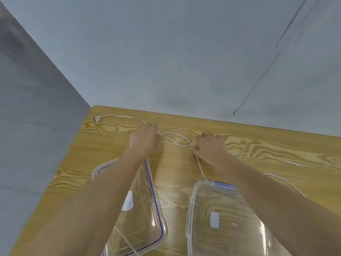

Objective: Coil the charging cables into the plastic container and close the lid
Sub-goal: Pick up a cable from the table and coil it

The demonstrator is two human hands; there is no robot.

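- Beyond the plastic container [221, 218], a white charging cable [177, 140] is pinched by the left hand [144, 139] and right hand [210, 147] — both closed on it.
- Judged light and limp — best gripped mid-length, looped loosely.

The scene is evenly and softly lit — only faint shadows are cast on the table [258, 145]. Slight blur is seen throughout, and straight edges are bent by wide-angle distortion.

Bare forearms — no sleeves, rings or watch — visible.
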